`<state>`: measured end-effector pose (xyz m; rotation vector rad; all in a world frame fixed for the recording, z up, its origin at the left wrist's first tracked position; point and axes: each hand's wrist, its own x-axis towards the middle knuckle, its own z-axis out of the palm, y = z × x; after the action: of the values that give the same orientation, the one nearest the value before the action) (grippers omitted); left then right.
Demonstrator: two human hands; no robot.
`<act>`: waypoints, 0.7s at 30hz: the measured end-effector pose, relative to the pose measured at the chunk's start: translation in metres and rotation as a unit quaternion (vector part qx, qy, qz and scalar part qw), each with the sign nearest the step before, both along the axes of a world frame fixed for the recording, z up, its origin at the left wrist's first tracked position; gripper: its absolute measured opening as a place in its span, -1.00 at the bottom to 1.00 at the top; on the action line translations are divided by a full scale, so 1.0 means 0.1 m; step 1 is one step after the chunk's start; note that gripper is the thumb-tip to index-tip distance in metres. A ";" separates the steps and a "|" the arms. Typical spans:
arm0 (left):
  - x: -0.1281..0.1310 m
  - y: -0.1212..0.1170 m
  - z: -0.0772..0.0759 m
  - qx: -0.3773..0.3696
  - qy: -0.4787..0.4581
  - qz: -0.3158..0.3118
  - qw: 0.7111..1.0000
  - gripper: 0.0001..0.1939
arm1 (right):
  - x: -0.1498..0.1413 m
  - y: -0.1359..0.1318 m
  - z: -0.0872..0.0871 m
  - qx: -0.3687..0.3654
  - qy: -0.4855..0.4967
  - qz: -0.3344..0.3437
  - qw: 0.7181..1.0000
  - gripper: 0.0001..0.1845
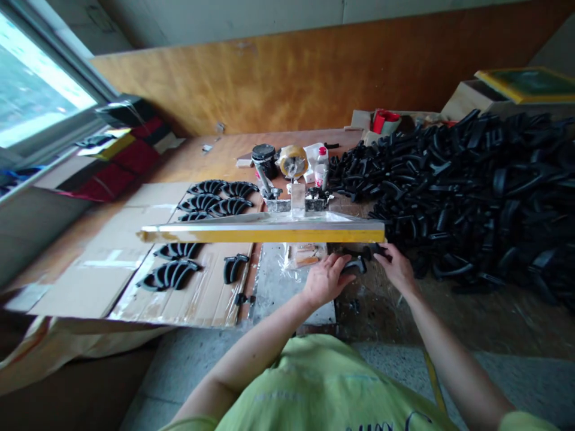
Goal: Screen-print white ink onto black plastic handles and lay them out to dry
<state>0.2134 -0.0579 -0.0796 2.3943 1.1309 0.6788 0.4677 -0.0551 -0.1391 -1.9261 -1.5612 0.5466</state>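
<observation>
My left hand (326, 280) and my right hand (395, 266) are both on a curved black plastic part (354, 264) just below a raised yellow-edged frame (263, 232), which looks like a screen-printing frame. The part's far end is partly hidden by my right fingers. Beneath my hands lies a scuffed metal plate (287, 287). To the right rises a large heap of similar black parts (467, 191). Several more lie in rows on flattened cardboard (85, 269) to the left, including a group (168, 275) and a single piece (234, 267).
Behind the frame stand a tape roll (293, 161), a dark tin (263, 160) and a white plastic bottle (321, 169). A clamp assembly (291, 200) sits at the frame's back. A window (40, 78) is at the far left, and a wooden wall panel (287, 72) runs along the back.
</observation>
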 end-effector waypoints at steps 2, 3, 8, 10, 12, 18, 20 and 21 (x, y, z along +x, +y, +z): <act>-0.12 -0.11 -0.02 -0.017 -0.010 -0.005 1.000 -0.64 | -0.28 0.05 0.09 0.048 -0.008 0.055 0.997 -0.64; -0.22 -0.18 -0.05 -0.032 -0.011 -0.002 0.999 -0.69 | -0.46 0.07 0.12 0.067 -0.019 0.088 0.994 -0.66; -0.81 -0.45 -0.22 -0.116 -0.034 0.079 0.990 -0.77 | -1.45 0.25 0.10 0.096 -0.107 0.231 0.962 -0.68; -1.05 -0.49 -0.24 -0.140 -0.046 0.119 0.982 -0.77 | -1.74 0.32 0.09 0.092 -0.130 0.262 0.952 -0.68; -1.27 -0.50 -0.24 -0.154 -0.053 0.155 0.974 -0.76 | -1.91 0.37 0.10 0.090 -0.144 0.278 0.946 -0.67; -1.78 -0.45 -0.23 -0.169 -0.074 0.220 0.958 -0.71 | -2.04 0.36 0.10 0.073 -0.173 0.270 0.944 -0.60; -1.89 -0.38 -0.22 -0.162 -0.084 0.228 0.956 -0.70 | -2.06 0.33 0.08 0.075 -0.178 0.261 0.946 -0.58; -1.93 -0.33 -0.20 -0.156 -0.093 0.233 0.955 -0.70 | -2.06 0.32 0.07 0.076 -0.181 0.258 0.946 -0.57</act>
<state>0.0206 -0.0906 -0.0996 1.7734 1.6031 0.7831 0.2614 -0.0232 -0.1324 -1.5512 -2.2986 0.2703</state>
